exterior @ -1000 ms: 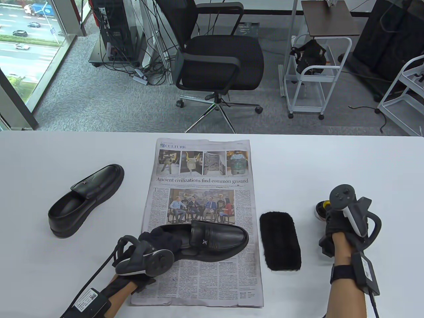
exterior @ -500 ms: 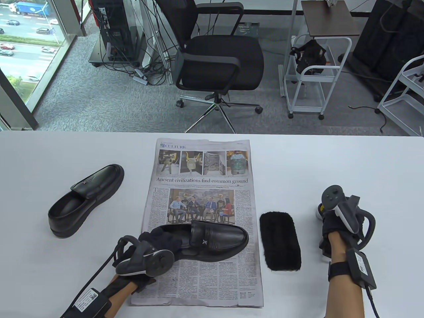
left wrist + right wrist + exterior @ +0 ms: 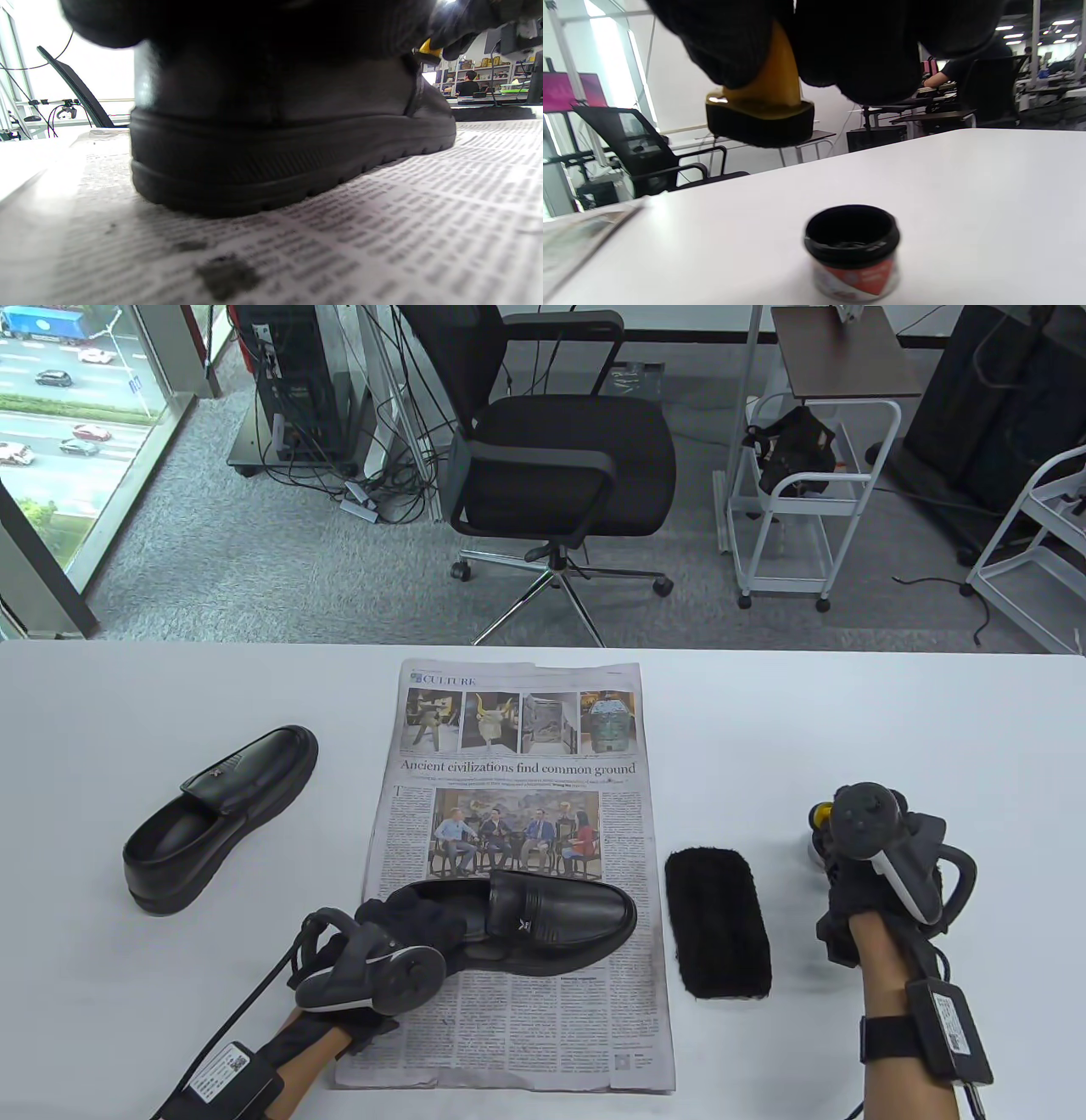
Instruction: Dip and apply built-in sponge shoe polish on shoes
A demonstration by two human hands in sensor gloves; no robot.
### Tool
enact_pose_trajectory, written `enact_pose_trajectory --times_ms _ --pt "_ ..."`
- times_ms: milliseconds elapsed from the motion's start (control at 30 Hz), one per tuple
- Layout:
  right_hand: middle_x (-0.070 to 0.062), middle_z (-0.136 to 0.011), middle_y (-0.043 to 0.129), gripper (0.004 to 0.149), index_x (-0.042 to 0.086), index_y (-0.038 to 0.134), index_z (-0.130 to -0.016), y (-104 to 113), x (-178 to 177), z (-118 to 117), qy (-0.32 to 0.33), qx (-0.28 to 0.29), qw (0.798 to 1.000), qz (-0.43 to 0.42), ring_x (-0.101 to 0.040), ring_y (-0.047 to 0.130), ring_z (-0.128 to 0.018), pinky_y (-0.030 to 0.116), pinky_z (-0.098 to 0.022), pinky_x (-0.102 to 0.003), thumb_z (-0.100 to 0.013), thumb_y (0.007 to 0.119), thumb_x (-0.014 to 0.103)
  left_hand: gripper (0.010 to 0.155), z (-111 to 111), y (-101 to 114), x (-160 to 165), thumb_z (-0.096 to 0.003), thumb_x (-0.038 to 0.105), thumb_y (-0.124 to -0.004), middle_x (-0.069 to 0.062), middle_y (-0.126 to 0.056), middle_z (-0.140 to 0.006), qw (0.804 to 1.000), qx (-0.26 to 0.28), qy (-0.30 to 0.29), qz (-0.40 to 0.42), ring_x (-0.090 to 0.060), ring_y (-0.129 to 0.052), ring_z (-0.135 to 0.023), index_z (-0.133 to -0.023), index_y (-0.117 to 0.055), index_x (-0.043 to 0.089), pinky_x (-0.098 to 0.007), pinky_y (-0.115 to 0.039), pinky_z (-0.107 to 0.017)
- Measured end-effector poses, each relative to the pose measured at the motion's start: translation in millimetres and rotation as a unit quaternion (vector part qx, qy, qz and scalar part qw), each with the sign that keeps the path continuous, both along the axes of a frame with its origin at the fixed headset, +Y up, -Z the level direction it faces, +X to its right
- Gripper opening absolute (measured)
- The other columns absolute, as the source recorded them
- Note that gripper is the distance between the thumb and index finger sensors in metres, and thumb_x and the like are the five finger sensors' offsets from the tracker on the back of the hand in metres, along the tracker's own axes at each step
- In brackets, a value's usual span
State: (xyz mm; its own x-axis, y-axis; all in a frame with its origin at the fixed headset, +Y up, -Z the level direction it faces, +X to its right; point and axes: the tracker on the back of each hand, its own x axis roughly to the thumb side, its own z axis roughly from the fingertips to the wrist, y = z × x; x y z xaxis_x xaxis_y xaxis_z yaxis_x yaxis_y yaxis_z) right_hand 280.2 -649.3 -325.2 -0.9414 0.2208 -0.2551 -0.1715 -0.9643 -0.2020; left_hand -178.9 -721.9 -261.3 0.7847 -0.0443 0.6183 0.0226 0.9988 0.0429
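Table view: a newspaper (image 3: 517,848) lies at centre frame on the white table (image 3: 848,712), with one black shoe (image 3: 543,920) standing on its lower half, toe toward the right. The left hand (image 3: 399,933), at lower left, has its fingers tucked into the heel opening of that shoe and grips it. A second black shoe (image 3: 216,819) sits on bare table at mid left, well apart. A black brush pad (image 3: 718,922) lies just right of the paper. At right, the right hand (image 3: 857,874) is raised, with a yellow applicator (image 3: 819,814) showing at its far side. Left wrist view: the shoe's heel and ribbed sole (image 3: 275,169) fill the frame, flat on newsprint with dark smudges (image 3: 227,275) at lower centre. Right wrist view: gloved fingers (image 3: 857,46) at top curl round the yellow handle; its black sponge pad (image 3: 759,123) hangs clear above the table. The open polish jar (image 3: 852,250), red-labelled, stands at lower centre, below and right of the sponge, not touching it.
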Motion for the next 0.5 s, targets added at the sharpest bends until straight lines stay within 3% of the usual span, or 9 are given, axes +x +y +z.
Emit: enact_pose_trajectory --times_ms 267,500 --pt "-0.018 -0.087 0.081 0.046 0.018 0.078 -0.087 8.7 -95.5 24.9 0.141 0.003 0.982 -0.128 -0.037 0.092 -0.063 0.071 -0.057 -0.062 -0.043 0.081 0.030 0.048 -0.1 0.1 -0.2 -0.0575 0.049 -0.067 -0.008 -0.086 -0.085 1.000 -0.009 0.001 -0.003 -0.034 -0.072 -0.082 -0.095 -0.074 0.019 -0.051 -0.073 -0.047" --pt "-0.017 -0.086 0.082 0.046 0.019 0.078 -0.087 -20.0 -185.5 44.9 0.246 -0.009 0.962 -0.120 -0.036 0.093 -0.063 0.073 -0.056 -0.061 -0.042 0.081 0.030 0.049 -0.9 1.0 -0.4 -0.0574 0.049 -0.068 -0.008 -0.086 -0.087 1.000 -0.019 -0.001 -0.007 -0.034 -0.071 -0.083 -0.096 -0.073 0.020 -0.051 -0.073 -0.048"
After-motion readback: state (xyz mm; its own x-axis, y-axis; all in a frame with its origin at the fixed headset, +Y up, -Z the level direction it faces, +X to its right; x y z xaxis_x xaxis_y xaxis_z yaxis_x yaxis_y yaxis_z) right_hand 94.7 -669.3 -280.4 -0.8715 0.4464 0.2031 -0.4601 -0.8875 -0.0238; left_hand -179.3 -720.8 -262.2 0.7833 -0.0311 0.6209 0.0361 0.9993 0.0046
